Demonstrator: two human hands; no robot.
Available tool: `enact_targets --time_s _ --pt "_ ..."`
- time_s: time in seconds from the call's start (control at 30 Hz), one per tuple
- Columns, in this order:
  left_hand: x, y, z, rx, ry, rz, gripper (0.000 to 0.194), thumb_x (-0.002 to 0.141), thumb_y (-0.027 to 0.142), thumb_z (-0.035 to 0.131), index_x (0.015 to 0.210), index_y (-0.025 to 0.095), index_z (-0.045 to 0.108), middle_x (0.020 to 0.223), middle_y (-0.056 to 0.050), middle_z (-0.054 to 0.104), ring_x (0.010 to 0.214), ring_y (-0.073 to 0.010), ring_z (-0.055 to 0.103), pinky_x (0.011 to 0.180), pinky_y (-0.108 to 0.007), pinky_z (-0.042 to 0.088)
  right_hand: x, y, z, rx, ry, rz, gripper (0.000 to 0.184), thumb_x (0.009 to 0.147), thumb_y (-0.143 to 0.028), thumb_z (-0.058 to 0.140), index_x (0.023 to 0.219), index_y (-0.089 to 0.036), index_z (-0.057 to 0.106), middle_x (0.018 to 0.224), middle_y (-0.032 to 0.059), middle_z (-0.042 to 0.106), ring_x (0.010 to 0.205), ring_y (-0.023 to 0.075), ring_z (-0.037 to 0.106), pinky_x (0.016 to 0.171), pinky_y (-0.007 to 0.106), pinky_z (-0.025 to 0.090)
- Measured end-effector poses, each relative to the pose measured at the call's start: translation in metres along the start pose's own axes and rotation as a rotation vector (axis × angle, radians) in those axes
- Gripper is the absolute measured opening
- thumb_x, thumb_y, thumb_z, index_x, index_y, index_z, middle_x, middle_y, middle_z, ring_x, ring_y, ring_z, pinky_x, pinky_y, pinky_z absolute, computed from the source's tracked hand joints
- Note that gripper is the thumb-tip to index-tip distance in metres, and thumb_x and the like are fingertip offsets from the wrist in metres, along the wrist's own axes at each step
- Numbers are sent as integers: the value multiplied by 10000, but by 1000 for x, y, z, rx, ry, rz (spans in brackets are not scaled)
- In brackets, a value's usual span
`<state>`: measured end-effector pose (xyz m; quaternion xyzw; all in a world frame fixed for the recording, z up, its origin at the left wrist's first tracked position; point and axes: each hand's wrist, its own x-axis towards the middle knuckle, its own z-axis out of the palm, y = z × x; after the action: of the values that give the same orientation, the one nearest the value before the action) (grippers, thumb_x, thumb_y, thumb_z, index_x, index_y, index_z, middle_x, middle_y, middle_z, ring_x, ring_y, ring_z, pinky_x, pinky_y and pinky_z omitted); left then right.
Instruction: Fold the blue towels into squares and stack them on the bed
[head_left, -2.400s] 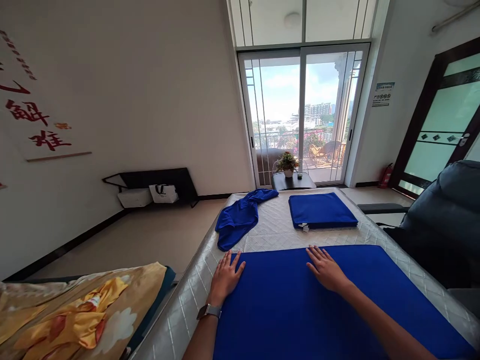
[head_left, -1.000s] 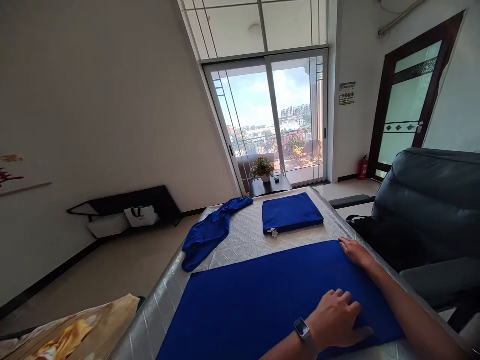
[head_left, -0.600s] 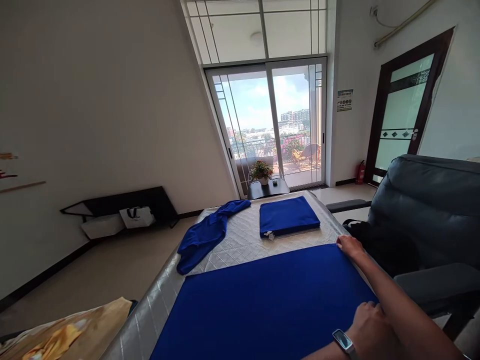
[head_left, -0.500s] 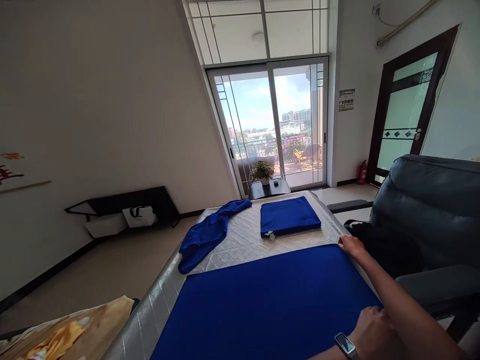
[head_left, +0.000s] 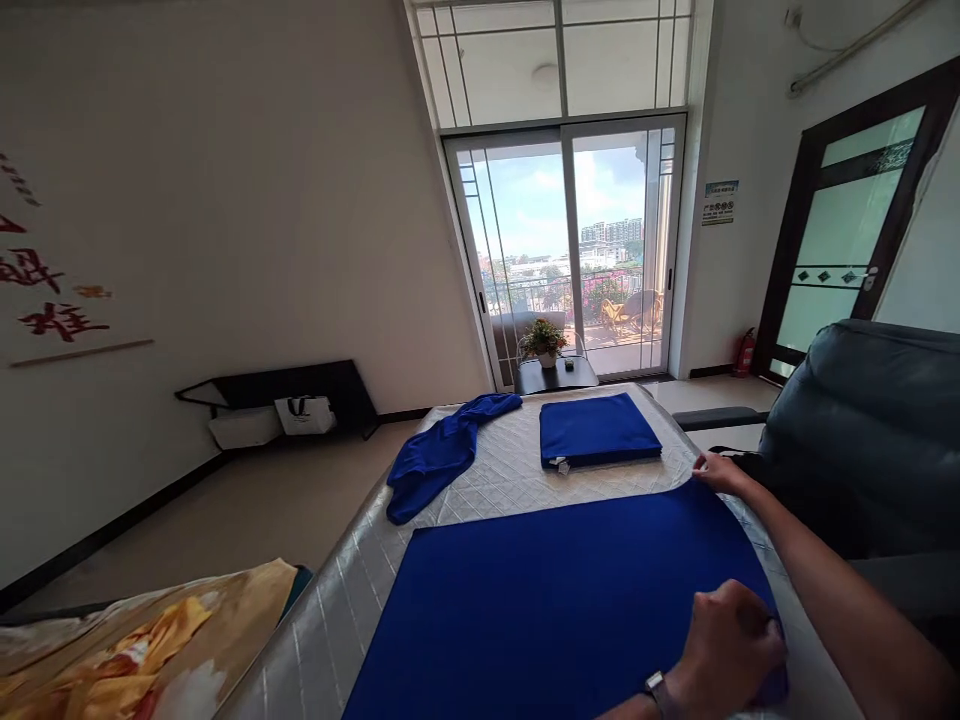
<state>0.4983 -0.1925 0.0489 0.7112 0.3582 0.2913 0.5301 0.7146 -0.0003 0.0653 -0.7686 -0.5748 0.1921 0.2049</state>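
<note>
A large blue cloth (head_left: 555, 600) lies spread flat over a bed with a silvery quilted mattress (head_left: 322, 620). My right hand (head_left: 721, 473) pinches its far right corner. Nearer to me, my left hand (head_left: 731, 640), with a watch at the wrist, is closed on the cloth's right edge, which rises a little off the mattress. Its fingertips are partly hidden. Beyond the cloth sits a neatly folded blue cloth (head_left: 600, 430) with a white tag. To the left, a crumpled blue cloth (head_left: 442, 450) lies along the mattress edge.
A black armchair (head_left: 862, 430) stands close on the right. A small table (head_left: 536, 378) with a flower pot (head_left: 547, 352) is behind the bed, before the sliding glass door. Patterned bedding (head_left: 187, 640) is at lower left. A white bag (head_left: 306, 415) rests by the wall.
The right edge of the blue cloth has lifted and bowed in my hands. My left hand has come up and turned. The view has swung slightly left.
</note>
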Motion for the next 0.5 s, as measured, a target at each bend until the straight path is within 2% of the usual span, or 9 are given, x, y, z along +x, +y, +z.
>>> enact_targets --time_s 0.1,0.23,0.3,0.37,0.43,0.5 --pt "-36 -5 -56 -184 124 -63 232 727 313 730 915 179 699 746 -27 719 671 -172 688 612 -268 516 -9 -41 4 143 -59 -83 178 823 -281 611 884 -161 727 688 31 698 620 158 659 601 259 528" --pt "-101 -20 -137 -342 246 -112 288 696 403 789 800 192 623 595 38 630 559 -140 654 593 -250 507 -25 -119 25 329 -159 -284 255 846 -364 610 904 -156 747 770 44 738 695 159 690 671 273 576" --pt "-138 -30 -172 -373 341 -130 392 661 511 814 754 209 582 561 49 602 528 -140 633 583 -259 508 -35 -166 44 384 -206 -404 255 843 -343 611 957 -163 752 827 43 757 757 166 705 720 281 585" --pt "-177 -40 -201 -382 492 -143 485 620 624 812 736 222 566 556 56 579 510 -143 613 564 -270 511 -47 -216 68 406 -236 -525 243 822 -297 626 983 -168 754 839 34 759 785 173 707 748 290 581" --pt "-214 -49 -223 -360 670 -152 547 590 712 788 724 231 566 572 59 557 502 -146 599 542 -276 507 -60 -266 97 405 -244 -640 228 811 -261 633 980 -173 758 829 30 753 790 180 701 771 303 569" --pt "-247 -58 -242 -300 821 -169 581 568 772 758 715 242 571 589 57 544 504 -151 588 526 -278 502 -75 -314 129 392 -232 -740 218 819 -234 620 978 -188 762 908 41 751 817 176 691 815 311 550"
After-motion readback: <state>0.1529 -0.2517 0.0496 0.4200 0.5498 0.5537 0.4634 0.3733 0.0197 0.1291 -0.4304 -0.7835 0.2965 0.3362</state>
